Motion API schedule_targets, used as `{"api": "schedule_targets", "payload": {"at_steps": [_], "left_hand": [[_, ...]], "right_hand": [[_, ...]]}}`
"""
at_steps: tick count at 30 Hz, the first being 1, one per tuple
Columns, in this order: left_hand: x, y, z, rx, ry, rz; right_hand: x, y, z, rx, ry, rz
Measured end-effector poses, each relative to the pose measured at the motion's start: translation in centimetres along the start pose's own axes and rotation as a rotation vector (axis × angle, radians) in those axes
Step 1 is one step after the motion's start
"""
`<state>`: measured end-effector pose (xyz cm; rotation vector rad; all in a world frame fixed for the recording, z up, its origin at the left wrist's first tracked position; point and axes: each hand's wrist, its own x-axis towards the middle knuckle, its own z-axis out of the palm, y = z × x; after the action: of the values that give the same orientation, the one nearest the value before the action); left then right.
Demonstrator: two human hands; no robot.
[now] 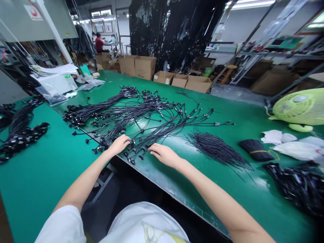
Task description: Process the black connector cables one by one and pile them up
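A spread of black cables (162, 130) with small connectors at both ends lies across the green table. My left hand (120, 144) is at the near ends of these cables, its fingertips pinched on one of them. Just to the right, my right hand (164, 155) rests palm down by the loose connectors (133, 152). Its fingers are slightly bent and thumb and fingertips are a little apart, at the edge of the connectors. Behind lies a denser cable bundle (101, 104). A heap of thin black ties (217, 148) lies right of my right hand.
A banded black bundle (255, 150), white bags (298, 148), a dark cable pile (296, 189) and a green fan (301, 106) are at the right. More cables (22, 131) lie left. Cardboard boxes (138, 67) stand behind the table; a person (99, 44) sits far back.
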<state>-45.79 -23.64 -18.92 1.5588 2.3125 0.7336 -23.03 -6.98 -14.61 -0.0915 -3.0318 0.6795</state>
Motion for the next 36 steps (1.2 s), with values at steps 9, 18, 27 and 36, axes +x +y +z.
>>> {"api": "schedule_targets", "payload": {"at_steps": [9, 18, 27, 36], "left_hand": [[-7.4, 10.2, -3.7, -0.959, -0.464, -0.031], [-10.9, 8.6, -6.5, -1.518, -0.212, -0.238], [-11.6, 8.1, -7.0, -1.459, 0.040, -0.405], [-13.6, 7.6, -8.2, -1.476, -0.131, -0.118]], "right_hand": [[1.1, 0.9, -0.8, -0.232, 0.315, 0.324], [1.7, 5.3, -5.2, -0.460, 0.372, 0.443], [5.0, 3.3, -5.3, -0.126, 0.530, 0.163], [4.6, 4.0, -16.6, -0.271, 0.615, -0.024]]}}
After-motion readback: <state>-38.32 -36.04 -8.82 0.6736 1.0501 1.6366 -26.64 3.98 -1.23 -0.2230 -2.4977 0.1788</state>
